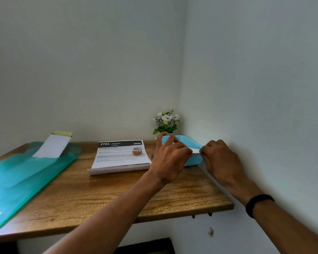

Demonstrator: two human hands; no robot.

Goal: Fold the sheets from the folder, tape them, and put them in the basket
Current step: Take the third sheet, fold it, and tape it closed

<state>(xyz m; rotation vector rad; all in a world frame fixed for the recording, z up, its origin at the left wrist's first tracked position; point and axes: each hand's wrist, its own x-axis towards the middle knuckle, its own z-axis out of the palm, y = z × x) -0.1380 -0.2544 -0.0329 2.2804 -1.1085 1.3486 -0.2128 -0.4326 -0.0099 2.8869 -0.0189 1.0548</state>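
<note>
Over the wooden bench (103, 197), your left hand (170, 158) and right hand (219, 158) meet above the blue basket (193, 160) at about one o'clock, each pinching an end of a small white piece (195, 150), folded sheet or strip of tape, too hidden to tell. The left thumb and fingers (174, 143) curl onto it, one finger lifted clear; the right fingers (206, 149) close tight on the other end. It looks light, thin and easily creased, so take it by the edges and keep it taut. At twelve o'clock lies a printed sheet (120, 155), its near edge folded over, with a patterned tape roll (137, 151) standing on it. At ten o'clock the teal folder (26, 173) lies open, a white sheet (51, 146) sticking out. A pot of white flowers (166, 121) stands just behind the basket, in the corner, crowding any reach there.
</note>
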